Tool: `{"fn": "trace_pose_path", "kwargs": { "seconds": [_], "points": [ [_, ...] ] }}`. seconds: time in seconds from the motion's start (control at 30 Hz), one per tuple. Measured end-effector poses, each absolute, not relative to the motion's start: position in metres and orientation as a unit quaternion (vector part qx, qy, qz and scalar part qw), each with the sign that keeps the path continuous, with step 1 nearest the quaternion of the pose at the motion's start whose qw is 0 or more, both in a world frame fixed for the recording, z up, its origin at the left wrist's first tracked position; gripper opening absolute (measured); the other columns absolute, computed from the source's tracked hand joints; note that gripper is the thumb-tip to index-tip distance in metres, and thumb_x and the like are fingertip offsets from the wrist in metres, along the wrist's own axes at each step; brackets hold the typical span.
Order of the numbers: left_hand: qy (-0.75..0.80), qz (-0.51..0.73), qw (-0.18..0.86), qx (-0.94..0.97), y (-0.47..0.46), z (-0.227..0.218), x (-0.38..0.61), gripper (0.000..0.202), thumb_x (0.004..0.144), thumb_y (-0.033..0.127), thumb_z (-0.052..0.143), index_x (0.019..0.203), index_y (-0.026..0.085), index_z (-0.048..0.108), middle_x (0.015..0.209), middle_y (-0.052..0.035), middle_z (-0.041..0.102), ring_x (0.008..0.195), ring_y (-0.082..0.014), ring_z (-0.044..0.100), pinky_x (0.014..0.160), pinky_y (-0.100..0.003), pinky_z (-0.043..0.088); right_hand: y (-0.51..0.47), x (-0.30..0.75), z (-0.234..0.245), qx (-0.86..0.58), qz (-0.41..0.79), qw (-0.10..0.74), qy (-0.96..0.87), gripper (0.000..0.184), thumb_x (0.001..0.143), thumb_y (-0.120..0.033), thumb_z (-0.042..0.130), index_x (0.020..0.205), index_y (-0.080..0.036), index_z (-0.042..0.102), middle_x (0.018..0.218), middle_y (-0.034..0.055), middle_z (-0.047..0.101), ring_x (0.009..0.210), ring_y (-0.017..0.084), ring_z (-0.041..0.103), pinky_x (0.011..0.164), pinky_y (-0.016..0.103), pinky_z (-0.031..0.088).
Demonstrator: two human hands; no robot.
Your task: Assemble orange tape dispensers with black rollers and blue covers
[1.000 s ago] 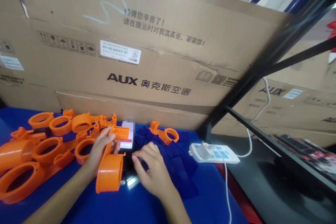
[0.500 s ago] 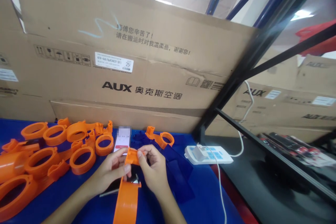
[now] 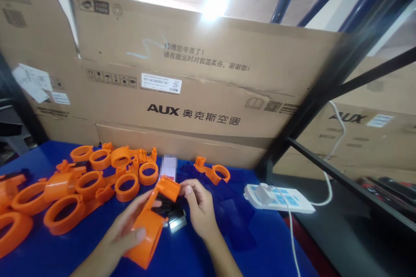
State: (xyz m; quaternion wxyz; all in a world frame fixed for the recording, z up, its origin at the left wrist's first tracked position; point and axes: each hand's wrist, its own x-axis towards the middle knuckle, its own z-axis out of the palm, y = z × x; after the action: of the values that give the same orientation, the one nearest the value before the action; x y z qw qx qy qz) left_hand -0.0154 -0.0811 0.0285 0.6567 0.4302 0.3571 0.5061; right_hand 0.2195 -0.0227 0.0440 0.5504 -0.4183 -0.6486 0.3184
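My left hand [image 3: 125, 229] is wrapped round an orange plastic part [image 3: 150, 225], a wide ring with a boxy end that points up and away from me. My right hand [image 3: 198, 207] is closed beside that boxy end, its fingertips pinched at the part's upper corner; whether something small sits in the pinch I cannot tell. Both hands hover over the blue table [image 3: 81, 255]. Just under the part lie small dark and shiny metal pieces [image 3: 173, 218].
Several orange ring parts [image 3: 74, 186] are heaped on the left. A phone [image 3: 169, 168] leans at the back, one orange part [image 3: 212, 173] beside it. Dark blue pieces [image 3: 232, 212] and a white power strip [image 3: 279, 197] lie to the right. Cardboard boxes [image 3: 195, 95] form a wall behind.
The orange part has tilted so its ring end now rests in my left palm. My right hand has slid to the part's upper corner. The camera has swung to the left.
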Motion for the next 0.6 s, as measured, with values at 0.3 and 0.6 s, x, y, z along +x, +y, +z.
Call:
{"fn": "trace_pose_path", "kwargs": {
  "seconds": [0.3,0.6],
  "points": [
    [0.473,0.529,0.687,0.157,-0.141,0.022,-0.098,0.042,0.079,0.049,0.075,0.114,0.026,0.076,0.115,-0.0125,0.079,0.111,-0.0422,0.071,0.087,-0.054,0.059,-0.014,0.232,0.043,-0.434,0.298,0.597,-0.606,0.044,0.103,-0.053,0.049,0.091,-0.018,0.073,0.073,0.0051,0.068,0.062,0.018,0.057,0.056,0.029,0.044],
    [0.501,0.594,0.617,0.125,-0.137,0.017,-0.09,0.061,0.084,0.043,0.076,0.139,0.028,0.053,0.125,-0.0135,0.072,0.102,-0.0331,0.076,0.089,-0.048,0.061,-0.015,0.225,0.039,-0.435,0.287,0.554,-0.649,0.046,0.101,-0.054,0.05,0.083,-0.019,0.073,0.065,0.0035,0.064,0.059,0.017,0.056,0.055,0.028,0.044]
  ]
}}
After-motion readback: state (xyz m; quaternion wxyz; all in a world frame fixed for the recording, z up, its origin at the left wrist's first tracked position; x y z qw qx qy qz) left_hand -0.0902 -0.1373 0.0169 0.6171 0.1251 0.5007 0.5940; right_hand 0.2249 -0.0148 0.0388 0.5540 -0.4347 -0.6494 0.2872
